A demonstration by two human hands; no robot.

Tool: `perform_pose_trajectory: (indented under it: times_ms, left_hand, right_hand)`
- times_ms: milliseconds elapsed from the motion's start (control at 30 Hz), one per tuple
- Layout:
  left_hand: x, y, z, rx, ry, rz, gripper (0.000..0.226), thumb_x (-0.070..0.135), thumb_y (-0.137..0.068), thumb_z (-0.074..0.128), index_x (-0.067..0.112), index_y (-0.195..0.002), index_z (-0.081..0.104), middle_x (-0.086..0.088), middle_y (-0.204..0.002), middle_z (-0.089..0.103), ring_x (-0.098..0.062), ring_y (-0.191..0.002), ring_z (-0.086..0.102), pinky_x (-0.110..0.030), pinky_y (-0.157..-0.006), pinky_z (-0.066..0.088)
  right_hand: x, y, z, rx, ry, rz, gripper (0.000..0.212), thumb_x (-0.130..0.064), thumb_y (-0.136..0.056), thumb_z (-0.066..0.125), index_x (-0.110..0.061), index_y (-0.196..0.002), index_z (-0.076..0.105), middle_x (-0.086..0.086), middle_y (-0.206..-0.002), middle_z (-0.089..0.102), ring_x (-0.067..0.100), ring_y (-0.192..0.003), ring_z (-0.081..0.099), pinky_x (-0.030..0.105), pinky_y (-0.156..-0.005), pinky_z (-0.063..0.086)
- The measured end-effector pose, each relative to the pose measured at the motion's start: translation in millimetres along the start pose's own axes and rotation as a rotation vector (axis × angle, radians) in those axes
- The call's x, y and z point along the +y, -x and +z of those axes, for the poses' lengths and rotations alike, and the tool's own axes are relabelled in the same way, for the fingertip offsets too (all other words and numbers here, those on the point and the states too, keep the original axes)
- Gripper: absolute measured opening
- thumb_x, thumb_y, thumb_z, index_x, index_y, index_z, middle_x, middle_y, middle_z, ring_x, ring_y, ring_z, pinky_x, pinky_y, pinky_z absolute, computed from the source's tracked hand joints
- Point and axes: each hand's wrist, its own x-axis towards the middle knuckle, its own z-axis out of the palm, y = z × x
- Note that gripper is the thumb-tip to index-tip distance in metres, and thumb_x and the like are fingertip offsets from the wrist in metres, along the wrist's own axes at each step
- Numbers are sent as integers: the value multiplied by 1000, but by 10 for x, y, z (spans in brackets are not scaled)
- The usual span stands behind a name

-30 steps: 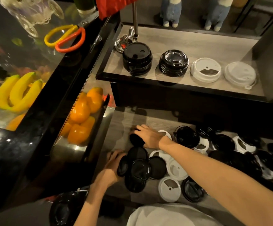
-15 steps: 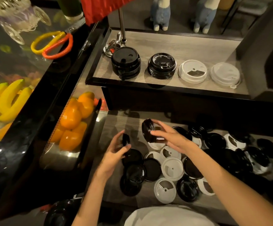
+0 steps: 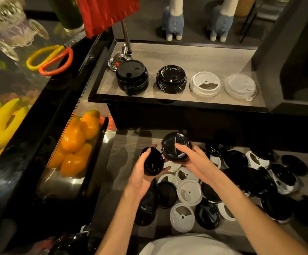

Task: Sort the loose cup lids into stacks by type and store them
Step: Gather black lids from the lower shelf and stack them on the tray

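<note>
My left hand (image 3: 142, 173) grips a small plain black lid (image 3: 152, 161) above the lower counter. My right hand (image 3: 193, 161) holds a larger black sip lid (image 3: 171, 144) just to the right of it; the two lids sit close together. Below them lies a heap of loose black and white lids (image 3: 190, 192) spread over the lower wooden counter. On the upper shelf (image 3: 186, 52) stand a tall black stack (image 3: 132, 75), a second black stack (image 3: 171, 79), a white slotted-lid stack (image 3: 204, 83) and a clear-white domed stack (image 3: 240, 86).
A tray of orange peppers (image 3: 75, 142) sits left of the lower counter, behind a black frame. Bananas (image 3: 0, 120) and orange-yellow scissors (image 3: 52, 57) lie on the glass case at left. A metal pole with red cloth (image 3: 126, 39) stands at the shelf's back left.
Both hands have lifted their black lids from the pile and brought them together, the right lid now turned face up. The camera view has shifted down a little.
</note>
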Motion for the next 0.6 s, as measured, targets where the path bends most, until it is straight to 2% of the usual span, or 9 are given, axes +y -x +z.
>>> perform_pose_trajectory:
  times_ms: [67, 167, 233, 300, 400, 500, 600]
  left_hand:
    - [17, 21, 41, 18, 52, -20, 42, 32, -107, 45, 5, -135, 60, -25, -135, 63, -39, -123, 62, -63, -104, 49]
    - [35, 68, 109, -28, 91, -28, 45, 35, -108, 41, 3, -134, 62, -23, -136, 64, -37, -126, 61, -58, -101, 52]
    - [39, 103, 185, -60, 103, -36, 48, 39, -108, 41, 6, -135, 64, -20, -138, 63, -36, -129, 61, -57, -102, 51]
    - [24, 128, 248, -87, 141, -42, 48, 41, -107, 41, 11, -138, 62, -19, -140, 63, -35, -130, 60, -58, -102, 52]
    - [14, 140, 277, -113, 203, -15, 48, 40, -107, 38, 22, -148, 54, -17, -145, 59, -35, -133, 58, -55, -98, 54]
    - [33, 136, 272, -138, 214, 2, 46, 38, -108, 34, 31, -149, 51, -17, -146, 58, -38, -136, 55, -57, -104, 48]
    - [43, 122, 248, -127, 219, 5, 47, 40, -107, 37, 28, -150, 51, -18, -148, 55, -39, -136, 53, -58, -108, 45]
  right_hand:
    - [-41, 4, -15, 15, 114, -63, 37, -18, -96, 70, -18, -132, 60, 1, -123, 75, 16, -117, 70, 31, -98, 56]
    - [-80, 32, -8, -23, 195, -106, 41, -18, -93, 74, -18, -132, 61, 3, -125, 72, 16, -119, 69, 38, -105, 54]
    - [-80, 52, 25, -60, 297, -138, 42, -22, -92, 76, -20, -131, 62, 0, -125, 72, 14, -118, 69, 37, -103, 55]
    - [-70, 62, 81, -59, 506, -201, 42, -32, -91, 79, -26, -129, 64, -8, -122, 72, 4, -115, 67, 28, -100, 54]
    - [-50, 73, 108, 41, 824, -353, 47, -47, -88, 78, -35, -129, 62, -19, -119, 65, -5, -111, 61, 14, -92, 49]
    - [-42, 94, 97, 77, 962, -497, 62, -53, -85, 77, -43, -141, 52, -18, -130, 49, -5, -116, 55, 19, -99, 48]
    - [-156, 159, 104, -24, 1051, -604, 62, -55, -87, 75, -47, -143, 50, -24, -141, 43, -2, -129, 47, 35, -111, 45]
